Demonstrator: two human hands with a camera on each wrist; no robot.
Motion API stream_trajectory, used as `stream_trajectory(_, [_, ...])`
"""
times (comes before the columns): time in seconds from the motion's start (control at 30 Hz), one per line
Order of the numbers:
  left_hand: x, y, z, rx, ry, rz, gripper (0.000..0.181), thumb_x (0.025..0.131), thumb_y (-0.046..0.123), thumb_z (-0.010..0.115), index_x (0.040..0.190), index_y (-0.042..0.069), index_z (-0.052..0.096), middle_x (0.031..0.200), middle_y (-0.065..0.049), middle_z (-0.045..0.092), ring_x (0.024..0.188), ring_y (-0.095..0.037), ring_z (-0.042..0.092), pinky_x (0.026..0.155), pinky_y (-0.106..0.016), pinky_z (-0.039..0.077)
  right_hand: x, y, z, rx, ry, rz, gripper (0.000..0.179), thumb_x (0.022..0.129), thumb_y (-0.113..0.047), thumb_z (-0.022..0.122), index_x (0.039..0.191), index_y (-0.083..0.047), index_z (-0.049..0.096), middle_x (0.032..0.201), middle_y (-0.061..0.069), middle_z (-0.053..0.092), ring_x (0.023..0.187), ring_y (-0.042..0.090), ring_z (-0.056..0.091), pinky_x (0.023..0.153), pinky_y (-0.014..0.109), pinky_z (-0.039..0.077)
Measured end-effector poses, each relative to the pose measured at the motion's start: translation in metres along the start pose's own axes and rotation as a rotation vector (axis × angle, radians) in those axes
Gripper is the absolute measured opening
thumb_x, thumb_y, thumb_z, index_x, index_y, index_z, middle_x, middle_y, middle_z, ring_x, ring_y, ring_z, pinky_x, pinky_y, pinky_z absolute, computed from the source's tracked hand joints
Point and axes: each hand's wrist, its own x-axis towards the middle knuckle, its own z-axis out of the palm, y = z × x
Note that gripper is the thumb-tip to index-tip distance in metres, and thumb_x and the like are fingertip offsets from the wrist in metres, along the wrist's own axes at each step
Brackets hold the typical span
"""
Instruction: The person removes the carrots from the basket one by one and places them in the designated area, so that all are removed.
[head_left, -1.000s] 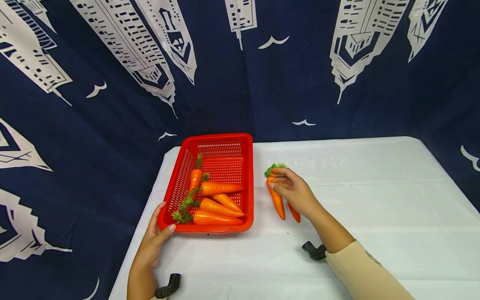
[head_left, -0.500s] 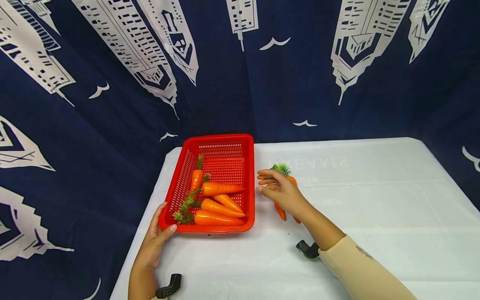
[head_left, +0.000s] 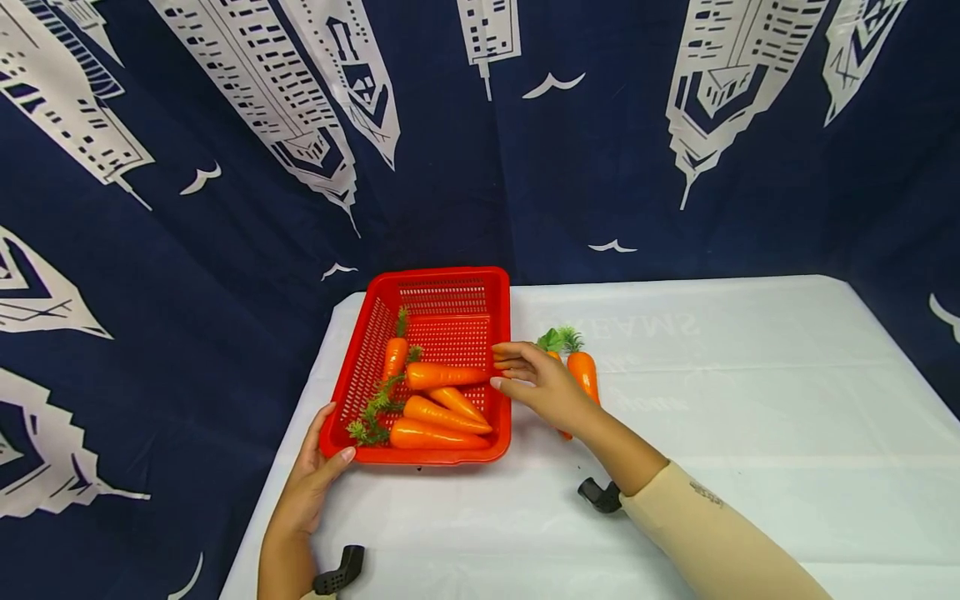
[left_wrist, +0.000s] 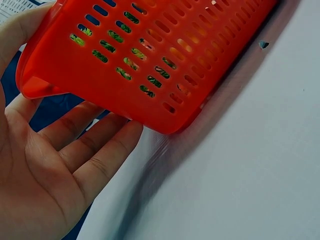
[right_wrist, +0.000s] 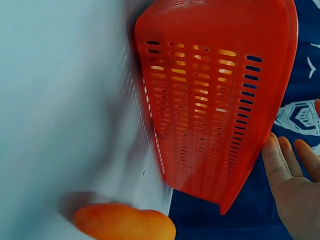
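Observation:
A red plastic basket [head_left: 500,312] with slotted walls stands on the table's left half, with several orange carrots [head_left: 438,435] with green tops inside. My left hand [head_left: 302,487] holds its near left corner, thumb over the rim and fingers along the outside, as the left wrist view shows the hand [left_wrist: 55,170] against the wall. Over the right rim reaches my right hand [head_left: 553,390], fingers extended, nothing in its grasp; the right wrist view has these fingertips [right_wrist: 275,150] at the rim. To the right lie a carrot [head_left: 583,371] and a second one, partly hidden behind the hand.
White cloth covers the table [head_left: 750,400], which stretches right of the basket. A dark blue curtain [head_left: 570,183] with white building prints hangs behind and at the left. Black devices [head_left: 341,571] are worn at both wrists.
My right hand has left the loose carrots and moved left to the basket's right rim. The left hand has stayed at the basket's corner.

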Motion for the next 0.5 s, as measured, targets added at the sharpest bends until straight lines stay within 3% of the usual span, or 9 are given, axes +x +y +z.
stream_trajectory(0.5, [0.0,0.001,0.001,0.006,0.007,-0.002,0.078,0.097,0.005,0.062,0.16,0.027,0.021,0.166,-0.011,0.017,0.13,0.006,0.047,0.1,-0.012,0.046,0.014,-0.007,0.014,-0.057,-0.022,0.037,0.053,0.093,-0.02,0.074,0.139,-0.005,0.053,0.139,0.017,0.057,0.127,0.036,0.06,0.107,0.047,0.05])
